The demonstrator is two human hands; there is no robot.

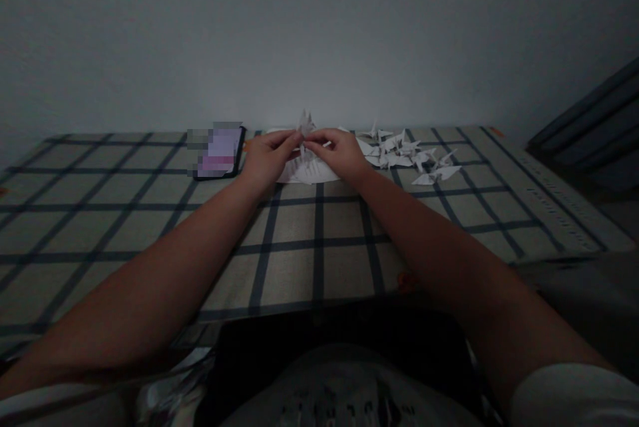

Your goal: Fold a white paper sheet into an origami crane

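Observation:
Between my two hands a partly folded white paper crane (pixel 306 122) stands upright, its points facing up. My left hand (pixel 270 155) pinches it from the left with thumb and fingers. From the other side, my right hand (pixel 344 151) pinches its lower part near the centre. Below both hands lies a white sheet of paper (pixel 308 171) with faint print on it. To the right of my right hand, several finished white paper cranes (pixel 394 149) lie in a loose pile, some overlapping.
A phone (pixel 219 151) with a lit screen rests left of my hands. A checked cloth (pixel 319 267) covers the table, which meets a plain wall (pixel 319 34) at the back. A dark slatted object (pixel 594 114) stands beyond the right edge.

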